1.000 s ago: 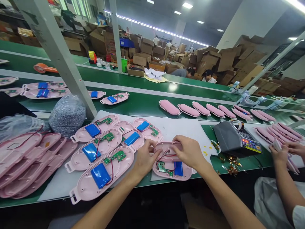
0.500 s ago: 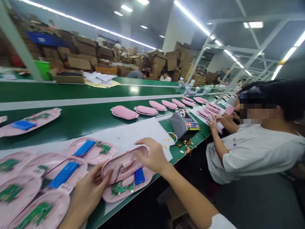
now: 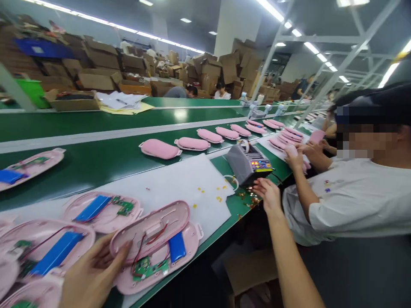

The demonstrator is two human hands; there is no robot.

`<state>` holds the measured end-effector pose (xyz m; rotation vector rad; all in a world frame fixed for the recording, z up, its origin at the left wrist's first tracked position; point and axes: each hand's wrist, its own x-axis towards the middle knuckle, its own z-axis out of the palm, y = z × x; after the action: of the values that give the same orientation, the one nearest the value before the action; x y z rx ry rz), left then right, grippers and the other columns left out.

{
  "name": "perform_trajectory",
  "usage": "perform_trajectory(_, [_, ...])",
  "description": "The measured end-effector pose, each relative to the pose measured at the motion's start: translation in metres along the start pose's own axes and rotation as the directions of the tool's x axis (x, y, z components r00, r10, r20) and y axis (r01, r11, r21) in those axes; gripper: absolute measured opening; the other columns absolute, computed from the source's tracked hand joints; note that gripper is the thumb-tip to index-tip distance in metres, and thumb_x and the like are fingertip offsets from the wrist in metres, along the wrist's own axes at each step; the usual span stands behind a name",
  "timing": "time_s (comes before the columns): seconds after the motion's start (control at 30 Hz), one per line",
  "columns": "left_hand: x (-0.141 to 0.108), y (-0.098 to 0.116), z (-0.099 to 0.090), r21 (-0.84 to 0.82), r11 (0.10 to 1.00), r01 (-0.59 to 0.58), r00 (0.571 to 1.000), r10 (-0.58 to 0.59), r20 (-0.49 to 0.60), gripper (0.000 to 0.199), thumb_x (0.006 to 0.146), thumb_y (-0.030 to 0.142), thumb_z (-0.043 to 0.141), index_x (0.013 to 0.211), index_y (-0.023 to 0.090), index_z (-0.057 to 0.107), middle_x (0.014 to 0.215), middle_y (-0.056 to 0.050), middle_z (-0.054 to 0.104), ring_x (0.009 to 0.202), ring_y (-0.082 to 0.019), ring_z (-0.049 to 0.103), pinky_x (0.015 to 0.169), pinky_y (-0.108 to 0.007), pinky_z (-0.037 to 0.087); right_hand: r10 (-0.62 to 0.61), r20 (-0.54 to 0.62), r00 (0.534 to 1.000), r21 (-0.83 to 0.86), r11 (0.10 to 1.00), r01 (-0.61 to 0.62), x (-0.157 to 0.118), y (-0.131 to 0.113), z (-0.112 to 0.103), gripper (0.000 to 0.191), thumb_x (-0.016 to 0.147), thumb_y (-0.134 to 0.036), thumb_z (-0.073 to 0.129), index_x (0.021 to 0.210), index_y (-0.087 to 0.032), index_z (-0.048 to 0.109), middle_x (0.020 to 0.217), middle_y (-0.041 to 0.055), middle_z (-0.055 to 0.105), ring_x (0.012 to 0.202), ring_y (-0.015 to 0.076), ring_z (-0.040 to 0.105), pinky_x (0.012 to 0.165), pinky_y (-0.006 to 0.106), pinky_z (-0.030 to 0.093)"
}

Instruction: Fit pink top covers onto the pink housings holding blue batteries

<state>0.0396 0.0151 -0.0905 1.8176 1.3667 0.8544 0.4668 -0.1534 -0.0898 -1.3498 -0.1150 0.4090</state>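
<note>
My left hand [image 3: 96,265] grips the left end of a pink shell cover [image 3: 157,226], thumb inside its rim, with red wires running down from it. The cover is tilted over a pink shell base [image 3: 192,244] that holds a green circuit board [image 3: 149,268] and a blue battery [image 3: 177,247]. Out to the right, my right hand [image 3: 268,192] is off the cover, at the front lower edge of a grey tape dispenser [image 3: 248,162] with lit buttons. Its fingers are pressed together; whatever lies between them is too small to make out.
Open pink shells with blue batteries [image 3: 93,208] lie at the left on a white sheet [image 3: 173,179]. Closed pink shells [image 3: 160,149] line the green table [image 3: 96,167]. Yellow tape bits [image 3: 242,196] are scattered near the dispenser. A person in white [image 3: 353,196] sits at the right, handling pink shells.
My right hand has left the cover and moved right to the dispenser. My left hand still holds the cover. The view has shifted to the right.
</note>
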Motion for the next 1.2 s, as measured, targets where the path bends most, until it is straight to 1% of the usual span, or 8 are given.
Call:
perform_trajectory(0.1, [-0.009, 0.013, 0.000, -0.191, 0.978, 0.080, 0.995, -0.068, 0.070, 0.052, 0.063, 0.053, 0.077, 0.099, 0.016, 0.066, 0.087, -0.005, 0.075, 0.078, -0.028, 0.072, 0.066, -0.036, 0.064, -0.171, 0.062, 0.983, -0.084, 0.981, 0.176, -0.042, -0.001, 0.006, 0.027, 0.070, -0.040, 0.074, 0.078, -0.019, 0.060, 0.072, -0.0013, 0.064, 0.058, 0.0097, 0.056, 0.056, 0.022, 0.048])
perform_trajectory(0.17, [-0.012, 0.015, 0.002, -0.362, 0.923, 0.132, 0.979, -0.064, 0.192, 0.053, 0.068, 0.048, 0.077, 0.108, 0.015, 0.066, 0.094, -0.007, 0.075, 0.085, -0.026, 0.072, 0.073, -0.034, 0.063, -0.302, 0.372, 0.878, -0.208, 0.895, 0.396, -0.079, -0.005, 0.032, 0.023, 0.081, -0.040, 0.066, 0.076, -0.019, 0.060, 0.071, -0.0001, 0.061, 0.060, 0.0111, 0.054, 0.058, 0.024, 0.045])
perform_trajectory(0.33, [-0.019, 0.016, 0.004, -0.542, 0.821, 0.180, 0.958, -0.021, 0.285, 0.048, 0.074, 0.038, 0.075, 0.116, 0.014, 0.065, 0.100, -0.009, 0.074, 0.089, -0.025, 0.072, 0.080, -0.038, 0.062, -0.140, 0.983, 0.118, -0.052, 0.402, 0.914, -0.174, -0.015, 0.145, 0.027, 0.099, -0.031, 0.045, 0.081, -0.019, 0.061, 0.076, 0.0020, 0.057, 0.070, 0.0128, 0.052, 0.066, 0.026, 0.038])
perform_trajectory(0.43, [-0.022, 0.014, 0.007, -0.600, 0.785, 0.153, 0.963, 0.019, 0.270, 0.045, 0.077, 0.032, 0.072, 0.117, 0.013, 0.065, 0.101, -0.010, 0.073, 0.089, -0.025, 0.071, 0.082, -0.038, 0.061, 0.062, 0.991, -0.120, 0.117, 0.042, 0.992, -0.195, -0.003, 0.190, 0.023, 0.099, -0.026, 0.044, 0.087, -0.019, 0.063, 0.084, 0.0030, 0.055, 0.071, 0.0123, 0.049, 0.059, 0.026, 0.030])
perform_trajectory(0.7, [-0.026, 0.007, 0.011, -0.672, 0.730, 0.128, 0.974, 0.035, 0.224, 0.035, 0.081, 0.018, 0.063, 0.115, 0.015, 0.065, 0.094, -0.006, 0.073, 0.078, -0.017, 0.070, 0.076, -0.028, 0.058, 0.140, 0.982, -0.128, 0.160, -0.245, 0.956, -0.198, 0.020, 0.200, 0.024, 0.098, -0.032, 0.048, 0.087, -0.020, 0.065, 0.086, 0.0041, 0.056, 0.076, 0.0146, 0.053, 0.057, 0.028, 0.026])
perform_trajectory(0.9, [-0.033, 0.007, 0.009, -0.641, 0.760, 0.107, 0.978, 0.035, 0.204, 0.035, 0.081, 0.015, 0.060, 0.115, 0.016, 0.064, 0.085, -0.003, 0.071, 0.077, -0.017, 0.070, 0.069, -0.025, 0.057, -0.129, 0.982, 0.139, -0.155, -0.128, 0.980, -0.195, 0.015, 0.206, 0.033, 0.077, -0.050, 0.073, 0.094, -0.022, 0.068, 0.097, 0.0052, 0.063, 0.091, 0.0212, 0.058, 0.063, 0.028, 0.037])
perform_trajectory(1.1, [-0.033, 0.013, 0.002, -0.363, 0.927, -0.094, 0.981, 0.150, 0.127, 0.029, 0.086, 0.027, 0.060, 0.114, 0.020, 0.063, 0.107, -0.005, 0.071, 0.096, -0.021, 0.067, 0.085, -0.031, 0.052, -0.015, 0.996, 0.093, -0.090, 0.161, 0.983, -0.182, 0.005, 0.196, 0.011, 0.088, -0.031, 0.063, 0.089, -0.022, 0.068, 0.083, -0.0001, 0.069, 0.077, 0.0158, 0.064, 0.070, 0.026, 0.042])
perform_trajectory(1.2, [-0.036, 0.013, -0.001, -0.262, 0.935, -0.239, 0.924, 0.302, 0.235, 0.022, 0.092, 0.023, 0.049, 0.104, 0.020, 0.067, 0.091, -0.002, 0.072, 0.084, -0.018, 0.067, 0.080, -0.029, 0.051, -0.146, 0.988, 0.043, -0.028, 0.102, 0.994, -0.196, 0.001, 0.166, 0.010, 0.089, -0.025, 0.058, 0.084, -0.021, 0.065, 0.076, 0.0003, 0.065, 0.072, 0.0150, 0.061, 0.065, 0.026, 0.040])
